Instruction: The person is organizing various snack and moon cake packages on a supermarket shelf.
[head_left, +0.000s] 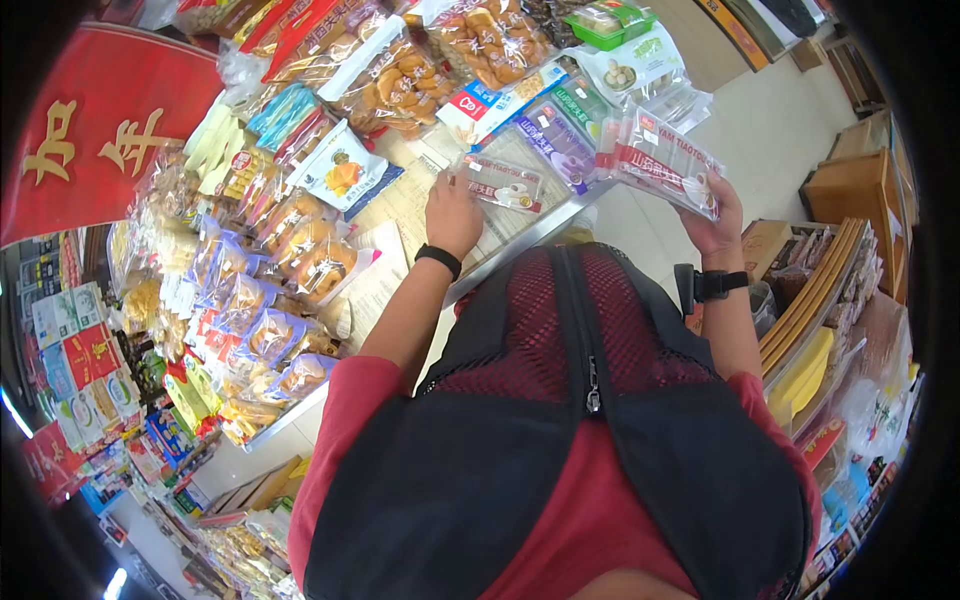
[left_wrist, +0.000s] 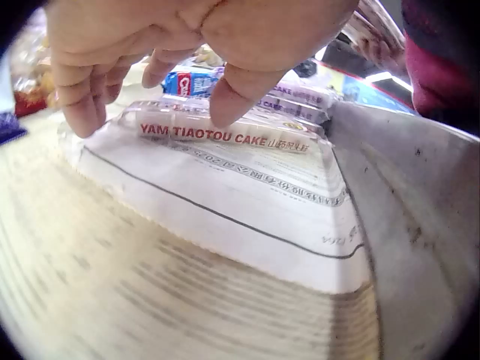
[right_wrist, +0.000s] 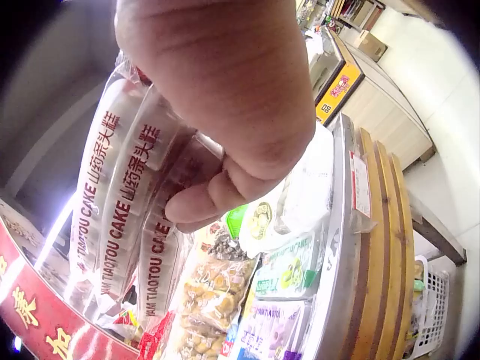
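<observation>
On the paper-covered table edge lies a packet of yam tiaotou cake [head_left: 512,185], red lettering along its side. My left hand [head_left: 455,215] is over its left end; in the left wrist view the thumb [left_wrist: 231,97] rests at the near upper edge while the extended fingers reach down at the left end. My right hand [head_left: 715,222] grips a stack of like packets [head_left: 660,165], raised beyond the table's edge. In the right wrist view these clear packets [right_wrist: 124,202] stand side by side, their upper ends partly hidden by the hand.
Purple [head_left: 560,145] and green [head_left: 580,103] cake packets lie just behind. Bagged snacks [head_left: 300,240] crowd the table's left side, with a red sign [head_left: 110,130] beyond. Wooden-slatted shelving [head_left: 820,300] stands at my right.
</observation>
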